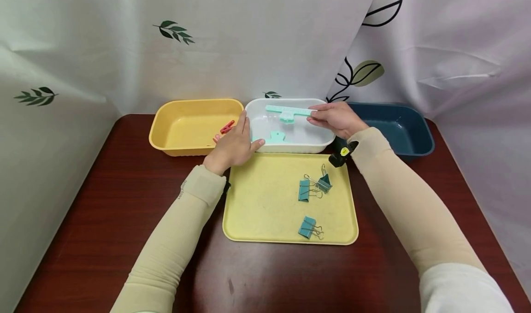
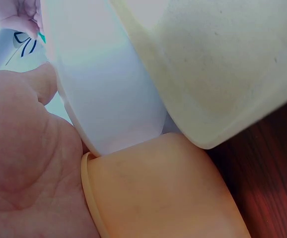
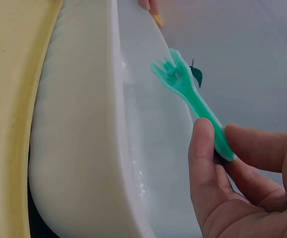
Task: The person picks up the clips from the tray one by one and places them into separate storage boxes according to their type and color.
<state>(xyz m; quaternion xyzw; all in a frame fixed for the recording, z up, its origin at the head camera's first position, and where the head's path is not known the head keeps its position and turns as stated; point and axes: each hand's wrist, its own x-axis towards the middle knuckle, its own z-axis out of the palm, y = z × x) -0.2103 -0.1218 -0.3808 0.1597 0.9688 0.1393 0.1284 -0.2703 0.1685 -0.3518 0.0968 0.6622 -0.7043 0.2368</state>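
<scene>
My right hand [image 1: 338,118] pinches one end of a long mint-green bag clip [image 1: 293,111] between thumb and fingers, above the white bin [image 1: 327,140]. In the right wrist view the clip [image 3: 198,101] shows end-on, its toothed side pointing away from the fingers. A second mint-green clip [image 1: 277,137] lies inside the white bin, partly behind my left thumb. With fingers extended, my left hand [image 1: 235,147] rests over the adjoining rims of the white bin and the yellow bin [image 1: 174,148]. Red clothespins [image 1: 227,127] lie in the yellow bin, partly hidden by that hand.
In front of the bins lies a pale yellow tray [image 1: 261,202]. On its right side are a teal binder clip [image 1: 308,227] near the front and two more [image 1: 304,191] farther back. A dark blue bin [image 1: 429,142] stands at the right, before a curtain [image 1: 265,36].
</scene>
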